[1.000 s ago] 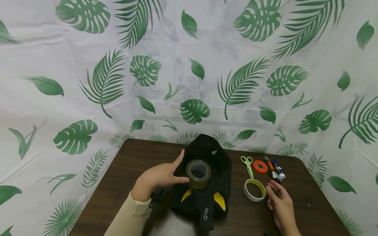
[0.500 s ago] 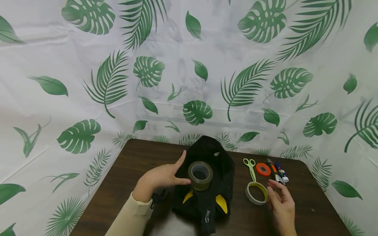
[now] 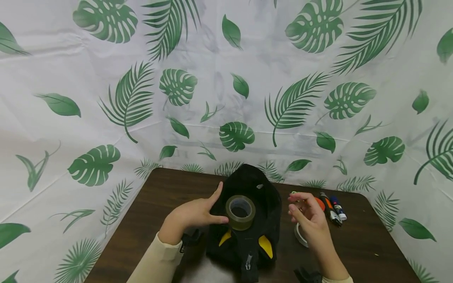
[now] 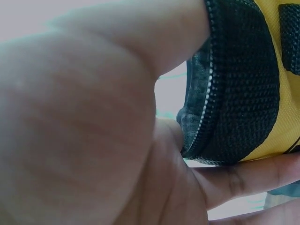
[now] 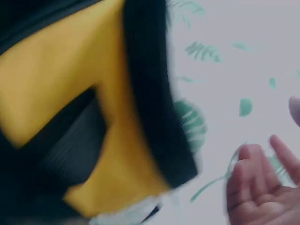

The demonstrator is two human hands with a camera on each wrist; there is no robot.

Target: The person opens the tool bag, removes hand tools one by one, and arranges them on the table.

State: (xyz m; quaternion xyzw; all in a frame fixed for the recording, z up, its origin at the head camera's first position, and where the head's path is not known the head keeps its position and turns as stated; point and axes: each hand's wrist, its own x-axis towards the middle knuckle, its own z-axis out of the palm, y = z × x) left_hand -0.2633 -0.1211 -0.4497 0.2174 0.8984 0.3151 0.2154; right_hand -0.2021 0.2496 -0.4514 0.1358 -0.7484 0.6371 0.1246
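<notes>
A black bag with yellow panels [image 3: 266, 247] stands on the table, its zipped mouth facing up. A brown roll of packing tape [image 3: 240, 221] shows at the bag's opening. My left hand [image 3: 191, 214] holds the bag's left side, thumb at the zipped rim [image 4: 206, 98] and fingers along the outside. My right hand [image 3: 311, 220] hovers right of the bag, fingers loosely bent, with nothing visible in it. It covers most of a white tape roll [image 3: 301, 237] and the green scissors [image 3: 293, 192]. In the right wrist view, the hand [image 5: 262, 187] is apart from the bag [image 5: 145, 93].
Right of the right hand lie an orange-red tape roll [image 3: 320, 203], partly hidden, a black-and-orange utility knife [image 3: 330, 210] and a blue glue stick [image 3: 338, 208]. A leaf-patterned cloth [image 3: 212, 98] hangs behind the brown table [image 3: 170, 182].
My right hand has moved left and up from beside the white tape roll, and now hides most of it and the scissors. The left hand and bag stay in place.
</notes>
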